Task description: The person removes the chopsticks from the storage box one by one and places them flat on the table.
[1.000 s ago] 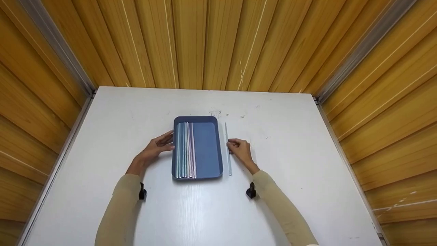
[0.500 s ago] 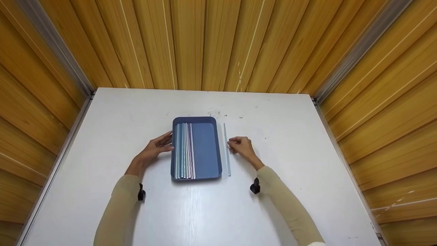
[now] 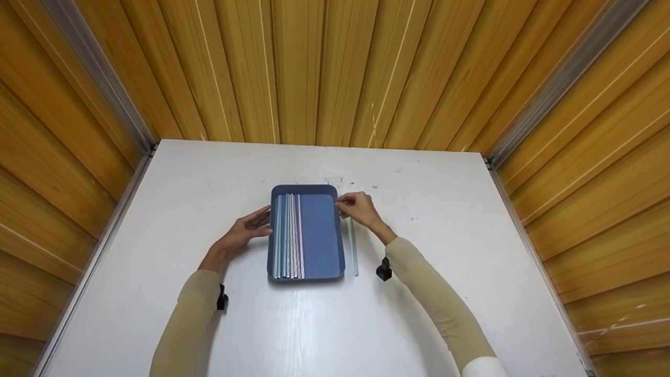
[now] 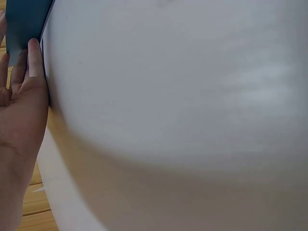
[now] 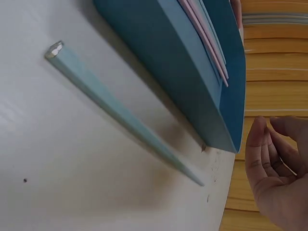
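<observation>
A blue rectangular tray (image 3: 322, 235) holds several chopsticks (image 3: 289, 238) in teal, white and pink, lying side by side along its left half. My left hand (image 3: 241, 230) rests with extended fingers and thumb against the tray's left side; the left wrist view shows those fingers (image 4: 34, 60) on the tray wall. One pale green chopstick (image 5: 120, 110) with a silver end lies on the table, just right of the tray. Over its far end, by the tray's right rim, is my right hand (image 3: 361, 209), loosely bent. In the right wrist view nothing sits between its thumb and fingers.
The white table (image 3: 235, 335) carries small dark specks (image 3: 352, 183) beyond the tray. Yellow wood-look panels (image 3: 293, 73) stand behind and along both sides, with grey metal posts (image 3: 565, 84) at the corners.
My right hand has moved from beside the middle of the loose chopstick, away from me and left, to the tray's right rim. The chopstick stays on the table. My left hand stays at the tray.
</observation>
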### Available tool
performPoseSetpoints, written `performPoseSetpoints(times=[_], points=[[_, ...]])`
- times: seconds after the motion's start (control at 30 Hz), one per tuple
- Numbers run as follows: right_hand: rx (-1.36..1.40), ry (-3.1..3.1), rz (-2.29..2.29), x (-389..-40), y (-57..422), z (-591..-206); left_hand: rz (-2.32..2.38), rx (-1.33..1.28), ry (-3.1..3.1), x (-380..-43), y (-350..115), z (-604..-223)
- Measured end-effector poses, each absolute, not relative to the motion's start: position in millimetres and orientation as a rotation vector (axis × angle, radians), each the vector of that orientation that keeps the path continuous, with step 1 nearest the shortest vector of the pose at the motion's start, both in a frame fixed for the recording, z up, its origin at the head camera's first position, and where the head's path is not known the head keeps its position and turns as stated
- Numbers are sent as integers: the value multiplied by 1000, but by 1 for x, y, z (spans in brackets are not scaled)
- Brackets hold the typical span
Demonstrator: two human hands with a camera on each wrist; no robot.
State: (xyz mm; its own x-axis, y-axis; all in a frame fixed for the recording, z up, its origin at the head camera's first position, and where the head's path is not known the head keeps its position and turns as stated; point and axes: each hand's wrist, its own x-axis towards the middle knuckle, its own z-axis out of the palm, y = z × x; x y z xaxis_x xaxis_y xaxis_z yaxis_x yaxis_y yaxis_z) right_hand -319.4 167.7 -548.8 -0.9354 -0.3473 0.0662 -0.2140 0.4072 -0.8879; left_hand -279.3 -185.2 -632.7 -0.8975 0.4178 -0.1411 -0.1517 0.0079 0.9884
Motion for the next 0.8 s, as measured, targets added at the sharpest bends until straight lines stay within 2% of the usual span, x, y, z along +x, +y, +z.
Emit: performPoseSetpoints(times=[0.23, 0.47, 0.8], points=[[-668, 2418, -1358, -313, 127, -534, 1948, 317, 1923, -279, -191, -629], [-690, 2382, -1208, -303, 103, -535, 1945, 279, 1931, -275, -190, -629], [-387, 2363, -1266, -303, 88, -565, 1941, 264, 1955, -273, -189, -628]])
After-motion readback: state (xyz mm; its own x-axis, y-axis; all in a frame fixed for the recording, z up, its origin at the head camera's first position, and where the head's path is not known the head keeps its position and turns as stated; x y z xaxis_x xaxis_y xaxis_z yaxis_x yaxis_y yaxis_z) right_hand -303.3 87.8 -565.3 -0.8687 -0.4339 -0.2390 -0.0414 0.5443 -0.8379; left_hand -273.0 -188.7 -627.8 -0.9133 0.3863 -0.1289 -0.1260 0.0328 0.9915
